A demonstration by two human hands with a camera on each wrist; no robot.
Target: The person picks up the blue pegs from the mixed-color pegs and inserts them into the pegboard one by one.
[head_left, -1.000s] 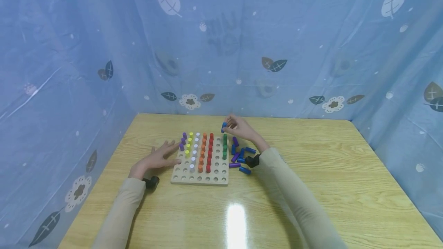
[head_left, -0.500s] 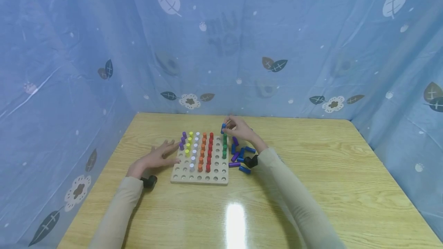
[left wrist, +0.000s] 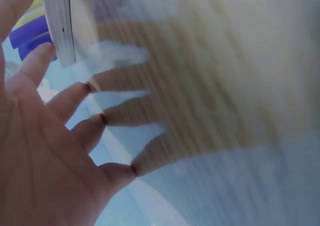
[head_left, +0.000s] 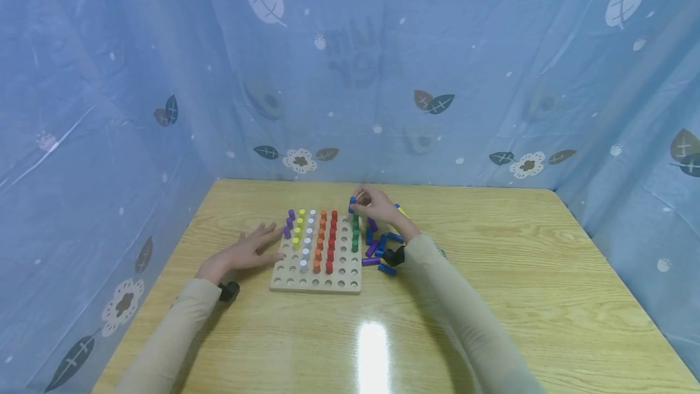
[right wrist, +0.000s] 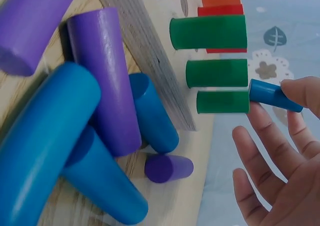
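Observation:
A pale wooden pegboard (head_left: 314, 285) lies on the table with upright rows of purple, yellow, white, orange, red and green pegs. My right hand (head_left: 378, 205) pinches a blue peg (right wrist: 270, 94) between thumb and fingers, over the board's back right corner. In the right wrist view that peg is close to the end of a green peg (right wrist: 223, 101); whether they touch I cannot tell. At the board's left edge my left hand (head_left: 246, 253) lies with spread fingers, its fingertips (left wrist: 44, 49) resting at the board and on the table.
Loose blue and purple pegs, such as a purple peg (head_left: 371, 262) and a blue peg (head_left: 387, 269), lie jumbled right of the board. Something yellow (head_left: 403, 212) shows behind the right wrist. A blue patterned curtain (head_left: 383, 78) hangs behind the table.
My right hand has come down slightly and a little leftward with the blue peg. The left forearm has shifted slightly left, while its fingers stay at the board.

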